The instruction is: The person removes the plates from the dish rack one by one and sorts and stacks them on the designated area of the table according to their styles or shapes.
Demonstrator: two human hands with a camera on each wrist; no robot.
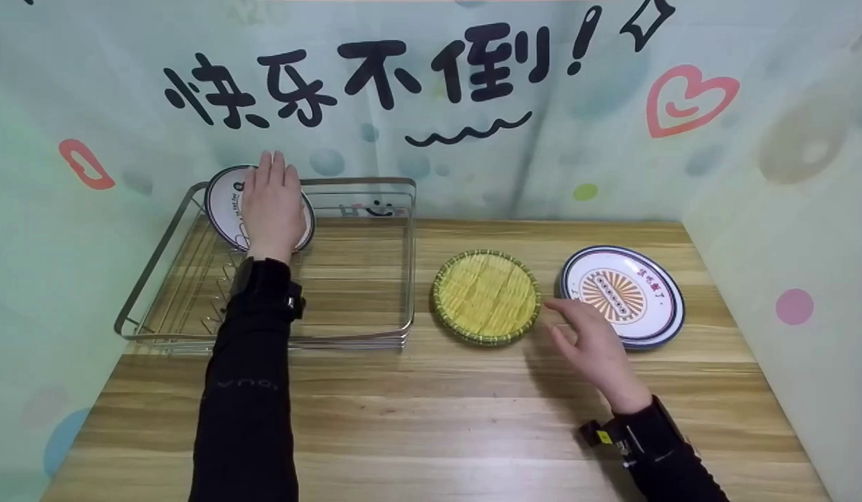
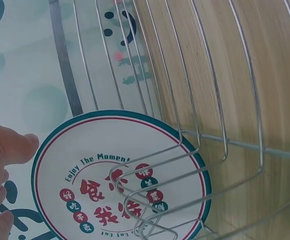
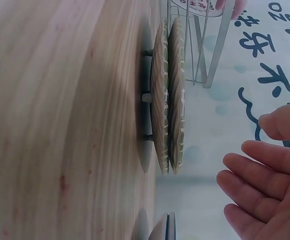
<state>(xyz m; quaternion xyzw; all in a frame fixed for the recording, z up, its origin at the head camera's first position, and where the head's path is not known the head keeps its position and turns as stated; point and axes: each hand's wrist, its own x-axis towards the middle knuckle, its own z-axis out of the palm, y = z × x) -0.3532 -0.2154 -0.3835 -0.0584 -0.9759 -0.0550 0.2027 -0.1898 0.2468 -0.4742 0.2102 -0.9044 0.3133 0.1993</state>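
Observation:
My left hand (image 1: 272,209) lies across the front of a round white plate (image 1: 225,209), fingers stretched toward the back wall. That plate leans at the back left of a wire dish rack (image 1: 411,265). In the left wrist view, rack wires cross the plate's lettered face (image 2: 105,175), and the thumb of my left hand (image 2: 0,175) is right at its rim. My right hand (image 1: 595,345) hovers with loosely bent fingers and nothing in them, between a round woven tray (image 1: 487,296) and white plates with dark blue rims (image 1: 658,317).
The right wrist view shows two woven trays (image 3: 167,100) stacked, raised on small feet. Everything stands on a wooden table (image 1: 431,432). A printed cloth (image 1: 584,153) hangs close behind the rack, with more cloth along both sides.

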